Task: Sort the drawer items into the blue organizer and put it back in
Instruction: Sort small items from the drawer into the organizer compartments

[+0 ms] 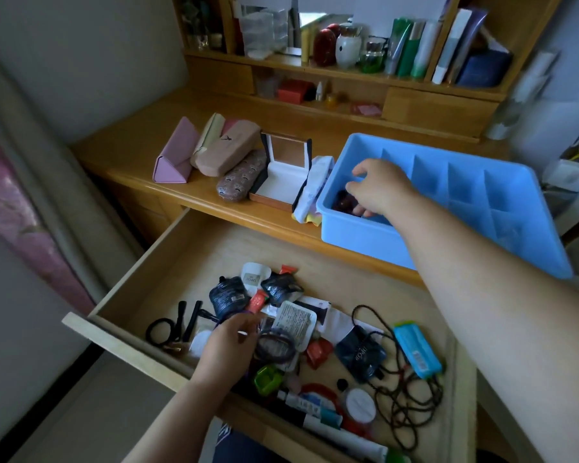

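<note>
Left hand (226,342) nearest, pinching dark looped bracelets (276,344) over clutter in open wooden drawer (181,255). Right hand (378,187), fingers loosely spread, reaching into corner compartment of blue plastic divided organizer (358,235) on bench (124,155), above dark items.

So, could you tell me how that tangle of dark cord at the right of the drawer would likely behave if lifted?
The dark cord lies in loose, overlapping loops, so it is probably floppy and would dangle. It looks thin, so likely light. Its loops run beside the blue-green case and may snag it or drag it along.
</note>
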The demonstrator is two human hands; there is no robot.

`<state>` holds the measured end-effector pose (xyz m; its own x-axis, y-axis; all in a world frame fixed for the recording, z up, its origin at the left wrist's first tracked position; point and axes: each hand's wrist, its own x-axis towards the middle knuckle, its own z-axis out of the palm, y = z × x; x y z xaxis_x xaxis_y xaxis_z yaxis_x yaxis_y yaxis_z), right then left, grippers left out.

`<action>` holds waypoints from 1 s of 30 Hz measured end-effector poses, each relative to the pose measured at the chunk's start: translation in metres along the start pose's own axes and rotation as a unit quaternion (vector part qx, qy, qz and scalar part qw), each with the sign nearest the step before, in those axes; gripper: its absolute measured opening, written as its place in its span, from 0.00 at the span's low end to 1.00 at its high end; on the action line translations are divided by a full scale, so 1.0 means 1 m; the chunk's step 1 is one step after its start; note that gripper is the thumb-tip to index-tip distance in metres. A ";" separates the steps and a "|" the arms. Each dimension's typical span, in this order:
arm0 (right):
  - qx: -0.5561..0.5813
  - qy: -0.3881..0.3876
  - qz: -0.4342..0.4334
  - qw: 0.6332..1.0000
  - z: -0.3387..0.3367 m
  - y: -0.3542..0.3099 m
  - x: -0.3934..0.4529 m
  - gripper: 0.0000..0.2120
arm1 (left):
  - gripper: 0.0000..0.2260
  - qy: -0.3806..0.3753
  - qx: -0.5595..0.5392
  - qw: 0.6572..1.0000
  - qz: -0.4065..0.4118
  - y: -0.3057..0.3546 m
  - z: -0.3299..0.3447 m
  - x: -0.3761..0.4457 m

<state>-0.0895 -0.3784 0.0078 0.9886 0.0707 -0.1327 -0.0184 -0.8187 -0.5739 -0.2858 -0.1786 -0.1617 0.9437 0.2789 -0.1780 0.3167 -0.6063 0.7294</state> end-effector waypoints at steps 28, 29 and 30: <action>0.275 -0.103 -0.090 0.952 0.097 0.082 -0.148 0.17 | 0.05 -0.086 -0.150 0.980 0.098 0.051 0.008 -0.008; 0.316 -0.059 -0.096 0.942 0.079 0.080 -0.145 0.20 | 0.05 -0.071 -0.147 0.983 0.085 0.048 0.010 -0.007; 0.355 -0.003 -0.111 0.928 0.057 0.077 -0.142 0.21 | 0.05 -0.060 -0.135 0.987 0.070 0.044 0.011 -0.007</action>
<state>-0.2395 -0.4191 -0.0638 0.9789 0.1982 0.0499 0.0906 -0.2019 -0.9752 -0.2772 -0.2154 -0.1356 0.9860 0.1062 -0.1286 0.1611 -0.4080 0.8987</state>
